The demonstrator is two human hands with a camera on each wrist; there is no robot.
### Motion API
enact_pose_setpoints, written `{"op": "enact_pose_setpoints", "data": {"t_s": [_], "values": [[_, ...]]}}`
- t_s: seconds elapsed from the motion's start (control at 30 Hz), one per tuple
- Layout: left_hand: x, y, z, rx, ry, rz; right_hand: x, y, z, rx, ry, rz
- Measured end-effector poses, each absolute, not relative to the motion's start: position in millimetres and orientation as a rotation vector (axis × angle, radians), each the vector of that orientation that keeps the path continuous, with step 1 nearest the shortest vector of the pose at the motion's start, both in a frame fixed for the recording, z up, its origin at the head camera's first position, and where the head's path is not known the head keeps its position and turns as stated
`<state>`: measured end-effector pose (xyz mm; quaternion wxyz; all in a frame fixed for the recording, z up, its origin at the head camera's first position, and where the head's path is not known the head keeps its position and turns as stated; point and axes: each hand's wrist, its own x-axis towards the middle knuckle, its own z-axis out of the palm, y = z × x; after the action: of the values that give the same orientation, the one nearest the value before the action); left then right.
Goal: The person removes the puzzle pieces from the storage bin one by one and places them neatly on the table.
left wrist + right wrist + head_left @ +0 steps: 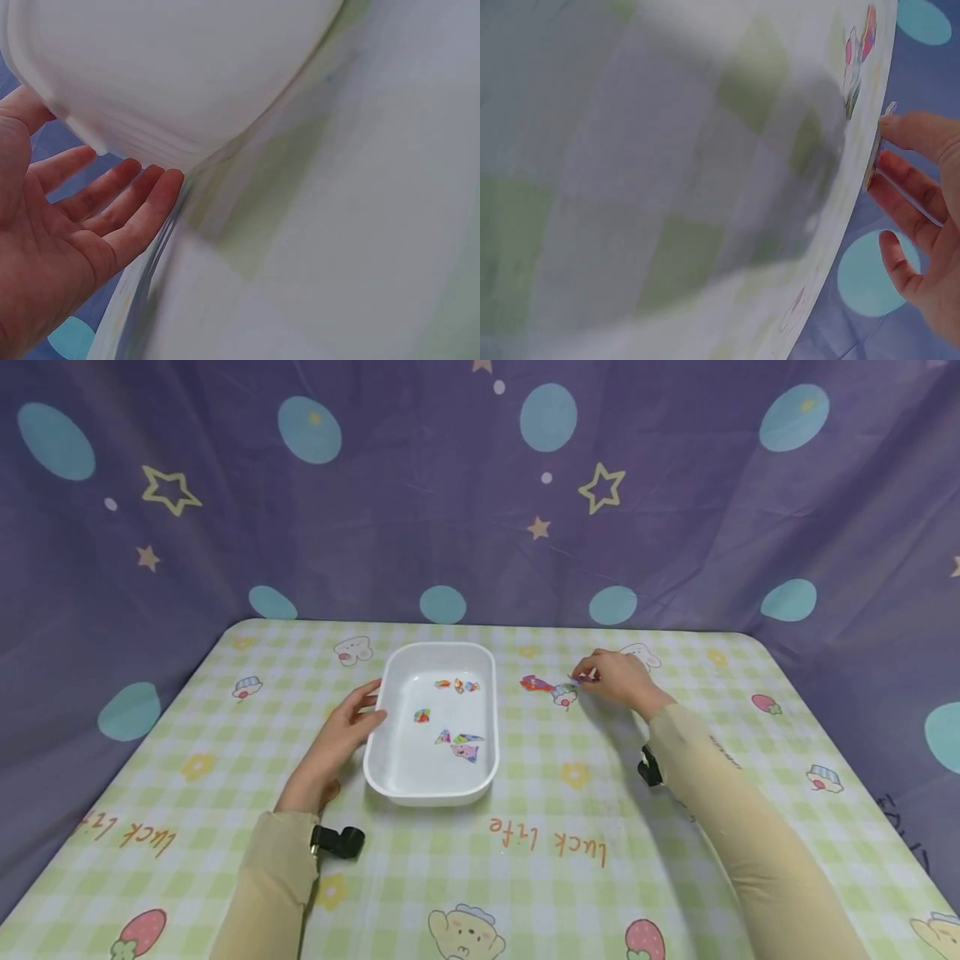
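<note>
A white tray [431, 781] stands left of the middle of the table, holding several small, flat, colourful pieces, one of them a pinkish-purple piece [465, 752]. My left hand [341, 735] rests at its left side, fingers loosely extended against the outer wall; the left wrist view shows the fingertips [174, 180] touching below the rim. To the right of the tray, my right hand [618, 681] pinches a thin, flat colourful piece [873, 161] between thumb and fingers, just above the table. Beside it on the cloth lies a red and purple piece [537, 684].
A green-and-white checked cloth [540, 893] with printed cartoons and lettering covers the table. Behind hangs a purple curtain [420, 510] with stars and blue dots. Each wrist wears a black camera mount, one at the left wrist [339, 841] low beside the tray.
</note>
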<state>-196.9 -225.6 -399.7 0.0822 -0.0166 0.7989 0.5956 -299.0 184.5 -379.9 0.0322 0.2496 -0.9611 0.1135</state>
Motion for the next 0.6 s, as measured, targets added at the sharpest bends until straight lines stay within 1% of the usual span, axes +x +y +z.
{"op": "enact_pose_setpoints", "data": {"t_s": [0.13,0.6], "values": [[-196.3,-226.1,-400.6,-0.053,2.397,1.771,-302.5,192.1,-383.4,0.720,-3.015,0.337],[-196.5,-225.0,-399.2,-0.072,2.391,1.776,-306.4,206.0,-393.0,0.671,-3.039,0.291]]}}
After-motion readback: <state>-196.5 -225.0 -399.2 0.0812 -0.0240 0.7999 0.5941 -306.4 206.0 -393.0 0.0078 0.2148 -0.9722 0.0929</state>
